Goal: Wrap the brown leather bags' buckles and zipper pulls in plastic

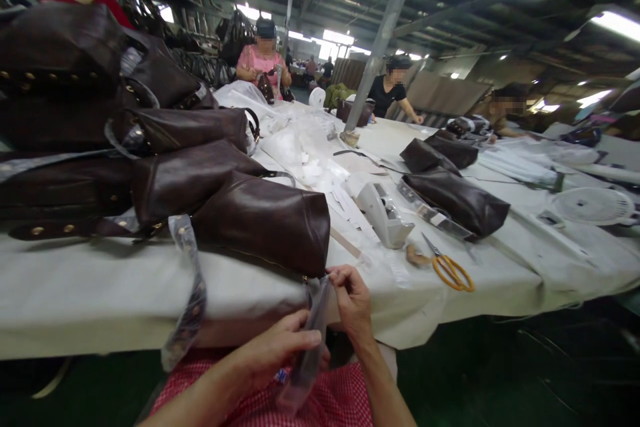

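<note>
At the table's front edge my left hand (293,343) is closed around a strap wrapped in clear plastic (314,333), its thumb lying along the top. Close by, my right hand (351,290) pinches the upper end of the plastic wrapping with thumb and fingertips. This strap hangs down from the near corner of a dark brown leather bag (265,220) that lies on its side. A second plastic-wrapped strap (189,280) droops over the table edge to the left of my hands. The lower end of the held strap blurs against a red checked cloth on my lap.
More brown bags (65,60) are piled at the left. To the right are a white tape dispenser (383,213), orange-handled scissors (450,271), another brown bag (455,200) and a white fan (593,205). A metal post (383,47) rises from the table. Several people work around it.
</note>
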Tool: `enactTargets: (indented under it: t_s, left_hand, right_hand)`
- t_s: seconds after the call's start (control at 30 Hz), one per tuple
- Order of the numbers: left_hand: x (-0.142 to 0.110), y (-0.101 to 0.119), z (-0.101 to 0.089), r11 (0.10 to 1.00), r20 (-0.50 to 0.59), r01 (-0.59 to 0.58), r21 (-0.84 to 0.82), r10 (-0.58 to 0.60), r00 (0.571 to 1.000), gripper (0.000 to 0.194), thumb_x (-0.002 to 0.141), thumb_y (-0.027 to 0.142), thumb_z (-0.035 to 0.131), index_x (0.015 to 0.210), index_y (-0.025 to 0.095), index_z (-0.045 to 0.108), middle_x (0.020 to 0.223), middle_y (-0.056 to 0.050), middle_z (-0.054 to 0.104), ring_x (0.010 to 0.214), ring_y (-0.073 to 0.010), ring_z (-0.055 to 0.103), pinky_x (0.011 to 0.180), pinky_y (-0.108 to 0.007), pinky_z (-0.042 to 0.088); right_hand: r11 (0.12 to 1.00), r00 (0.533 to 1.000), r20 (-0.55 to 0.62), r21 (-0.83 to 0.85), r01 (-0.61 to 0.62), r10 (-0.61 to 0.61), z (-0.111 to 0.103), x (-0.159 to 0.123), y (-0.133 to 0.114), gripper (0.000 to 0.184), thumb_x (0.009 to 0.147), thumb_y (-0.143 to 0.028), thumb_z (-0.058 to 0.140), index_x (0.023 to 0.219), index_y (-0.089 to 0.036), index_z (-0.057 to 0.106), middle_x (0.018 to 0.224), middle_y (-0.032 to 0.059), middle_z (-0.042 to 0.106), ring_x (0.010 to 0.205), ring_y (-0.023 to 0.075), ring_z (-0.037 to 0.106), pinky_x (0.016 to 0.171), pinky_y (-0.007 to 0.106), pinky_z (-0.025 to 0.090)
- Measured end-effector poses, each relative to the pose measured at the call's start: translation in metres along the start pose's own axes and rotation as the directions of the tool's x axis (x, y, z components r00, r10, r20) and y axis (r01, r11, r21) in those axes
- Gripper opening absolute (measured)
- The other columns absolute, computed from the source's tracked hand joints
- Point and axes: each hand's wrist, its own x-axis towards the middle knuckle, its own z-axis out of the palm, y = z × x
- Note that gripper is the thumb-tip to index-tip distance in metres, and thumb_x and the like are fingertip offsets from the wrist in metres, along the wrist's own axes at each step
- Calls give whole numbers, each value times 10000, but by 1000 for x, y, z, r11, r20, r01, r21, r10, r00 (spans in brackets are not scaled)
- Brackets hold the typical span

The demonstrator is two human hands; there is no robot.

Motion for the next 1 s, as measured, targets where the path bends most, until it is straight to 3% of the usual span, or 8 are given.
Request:
enactTargets:
  t_s: [0.17,0.47,0.63,0.7,0.73,0.8,0.87,1.0]
  left_hand:
    - [13,-17,6,993,-198,-24,111,46,979,380,707,422,644,946,169,491,689,-11,642,542,-137,602,508,-241,418]
    - [29,-23,4,998,-184,-34,53,43,982,400,672,381,657,952,190,445,674,-14,637,549,-153,610,559,-289,469]
    - [-6,-16,1,930,-178,-41,365,113,978,209,692,187,596,898,153,597,736,-32,650,666,-166,614,636,-288,459]
    - [-39,-10,-5,763,-225,-130,633,342,912,168,748,189,561,895,162,639,807,-51,681,760,-195,625,703,-306,471]
    - [-57,-8,-10,643,-234,-155,750,476,848,166,792,211,542,912,174,650,877,-62,697,836,-209,629,772,-319,474]
    - [-91,-6,-26,538,-313,-99,837,619,720,195,853,278,510,938,191,661,938,-70,713,886,-216,637,835,-318,475]
    - [-118,-9,-49,542,-423,-15,840,672,608,231,864,351,500,935,200,659,903,-61,721,836,-213,656,792,-299,499]
    - [-144,-27,-88,602,-553,80,794,662,506,304,841,466,503,928,214,649,870,-36,728,805,-215,684,715,-274,528]
  right_hand:
    - [992,1000,16,-127,2,0,-3,5,11,131,836,-219,480,706,-229,469,743,0,584,819,189,591,741,306,471]
    - [897,992,57,-423,128,-115,-8,42,41,85,743,-225,422,715,-231,502,731,22,626,715,209,583,697,327,455]
    - [852,991,61,-507,133,-118,-15,78,42,81,715,-247,430,706,-232,510,679,44,618,658,222,557,681,346,421]
    - [835,990,78,-532,138,-114,-18,93,40,89,711,-253,433,711,-229,518,686,52,618,672,224,557,694,348,416]
    - [828,990,93,-543,141,-108,-19,99,40,96,714,-254,435,718,-227,527,687,51,618,676,222,557,696,345,415]
    - [812,987,126,-564,150,-94,-21,105,39,115,725,-249,434,740,-222,545,690,39,616,678,212,559,698,331,419]
    - [794,986,146,-588,157,-87,-21,105,39,127,734,-232,432,755,-217,556,701,29,614,690,201,560,708,318,424]
    - [756,990,99,-639,140,-100,-20,97,35,154,769,-201,424,791,-204,577,779,54,621,775,211,561,755,332,439]
